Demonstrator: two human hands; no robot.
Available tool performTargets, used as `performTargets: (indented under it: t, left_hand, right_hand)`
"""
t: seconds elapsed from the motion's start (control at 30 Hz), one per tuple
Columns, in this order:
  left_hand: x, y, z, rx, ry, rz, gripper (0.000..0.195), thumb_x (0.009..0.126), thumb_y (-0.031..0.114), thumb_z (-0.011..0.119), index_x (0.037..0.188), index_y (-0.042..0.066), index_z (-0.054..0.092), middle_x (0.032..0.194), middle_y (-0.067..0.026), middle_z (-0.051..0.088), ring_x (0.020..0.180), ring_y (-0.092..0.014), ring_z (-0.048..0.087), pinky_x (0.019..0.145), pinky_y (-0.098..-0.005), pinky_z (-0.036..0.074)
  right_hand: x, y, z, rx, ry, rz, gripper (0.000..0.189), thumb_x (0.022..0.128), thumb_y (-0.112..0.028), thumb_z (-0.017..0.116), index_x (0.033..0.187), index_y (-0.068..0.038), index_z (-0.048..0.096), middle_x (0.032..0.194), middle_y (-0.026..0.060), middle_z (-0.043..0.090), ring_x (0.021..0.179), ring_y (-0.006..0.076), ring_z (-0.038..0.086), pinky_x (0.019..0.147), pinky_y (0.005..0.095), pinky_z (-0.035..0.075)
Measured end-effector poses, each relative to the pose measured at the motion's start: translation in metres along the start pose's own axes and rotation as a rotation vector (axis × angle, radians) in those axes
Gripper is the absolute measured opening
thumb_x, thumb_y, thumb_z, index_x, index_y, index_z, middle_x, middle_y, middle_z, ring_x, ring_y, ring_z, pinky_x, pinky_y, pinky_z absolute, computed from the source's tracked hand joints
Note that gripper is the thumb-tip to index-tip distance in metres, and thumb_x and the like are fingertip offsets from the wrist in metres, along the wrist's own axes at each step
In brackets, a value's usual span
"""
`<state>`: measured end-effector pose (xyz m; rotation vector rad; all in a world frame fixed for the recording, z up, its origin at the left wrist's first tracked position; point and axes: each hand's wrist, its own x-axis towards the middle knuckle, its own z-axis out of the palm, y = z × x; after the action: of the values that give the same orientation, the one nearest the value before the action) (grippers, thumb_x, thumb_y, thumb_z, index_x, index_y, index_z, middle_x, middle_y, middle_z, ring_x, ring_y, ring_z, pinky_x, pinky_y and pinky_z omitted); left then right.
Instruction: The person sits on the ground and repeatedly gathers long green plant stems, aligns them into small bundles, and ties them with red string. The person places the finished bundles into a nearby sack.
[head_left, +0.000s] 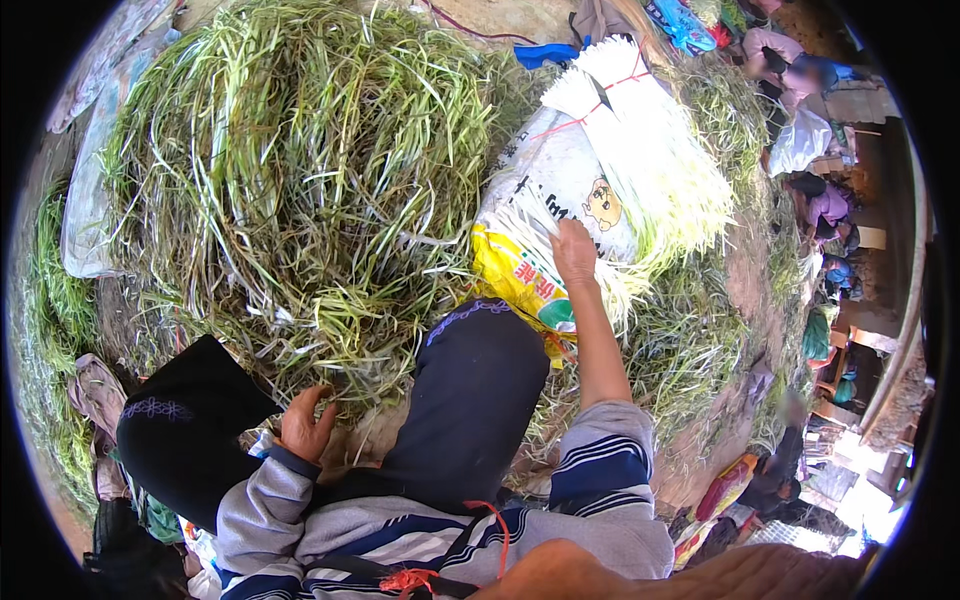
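Observation:
My right hand (574, 253) reaches forward over a stuffed sack, its fingers closed around loose pale stalks (540, 219) that look like blanched garlic chives. The white sack (517, 166) bears printed writing and a cartoon bear; a yellow printed bag (510, 274) lies at its near end. Beside the loose stalks, a thick bundle of white stalks (637, 127) rests across the sack, with red ties near its white ends. My left hand (306, 426) is by my left knee, fingers apart and nothing seen in it, at the near edge of a large heap of green leaves (300, 150).
Loose leaves (690, 337) cover the ground to the right of the sack. A clear plastic sheet (94, 202) lies left of the heap. Several people (825, 206) sit along the right side, among bags. A blue cloth or bag (546, 55) lies beyond the sack.

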<state>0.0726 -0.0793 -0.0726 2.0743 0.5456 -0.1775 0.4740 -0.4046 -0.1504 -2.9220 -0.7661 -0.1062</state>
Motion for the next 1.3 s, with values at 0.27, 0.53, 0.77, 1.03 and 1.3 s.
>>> performTargets:
  t: [0.27,0.53,0.77,1.03,1.3]
  left_hand:
    - [0.026,-0.007,0.009,-0.06,-0.099,-0.074,0.029,0.08,0.012,0.057,0.106,-0.001,0.057,0.097,-0.0139,0.063,0.09,-0.023,0.061,0.075,-0.0318,0.047]
    - [0.028,0.001,0.02,-0.198,-0.094,-0.086,0.026,0.08,0.009,0.057,0.103,-0.002,0.057,0.094,-0.0151,0.062,0.089,-0.027,0.06,0.079,-0.033,0.045]
    - [0.034,-0.005,0.029,0.287,0.102,0.281,0.04,0.075,0.006,0.059,0.113,0.001,0.05,0.11,-0.0199,0.054,0.103,-0.038,0.049,0.09,-0.0425,0.039]
    - [0.019,-0.147,0.092,0.568,-0.353,0.041,0.023,0.075,0.022,0.06,0.095,0.01,0.057,0.095,-0.021,0.062,0.093,-0.038,0.056,0.074,-0.0494,0.048]
    - [0.013,-0.125,0.074,0.502,-0.3,0.017,0.023,0.074,0.028,0.062,0.085,0.008,0.057,0.079,-0.0204,0.062,0.083,-0.041,0.057,0.073,-0.048,0.047]
  right_hand:
    - [0.0,0.008,0.014,-0.098,-0.178,-0.018,0.033,0.075,-0.035,0.065,0.089,-0.007,0.056,0.089,0.0107,0.056,0.087,0.0299,0.054,0.071,0.0412,0.047]
    - [-0.011,-0.029,0.009,-0.06,0.012,0.137,0.064,0.082,-0.048,0.053,0.129,-0.006,0.041,0.135,0.0155,0.037,0.125,0.0342,0.032,0.097,0.0524,0.028]
    - [-0.024,-0.128,0.014,0.57,0.048,-0.105,0.042,0.086,-0.031,0.053,0.114,0.0,0.049,0.112,0.0206,0.051,0.106,0.0373,0.047,0.09,0.041,0.039]
    - [-0.052,-0.101,-0.002,0.62,-0.12,0.123,0.026,0.081,-0.026,0.052,0.089,-0.002,0.06,0.087,0.0191,0.061,0.084,0.0365,0.057,0.073,0.0431,0.045]
    - [-0.111,0.047,-0.025,0.156,0.229,0.596,0.02,0.084,-0.018,0.049,0.099,-0.013,0.062,0.096,0.0151,0.058,0.089,0.0324,0.056,0.076,0.0411,0.046]
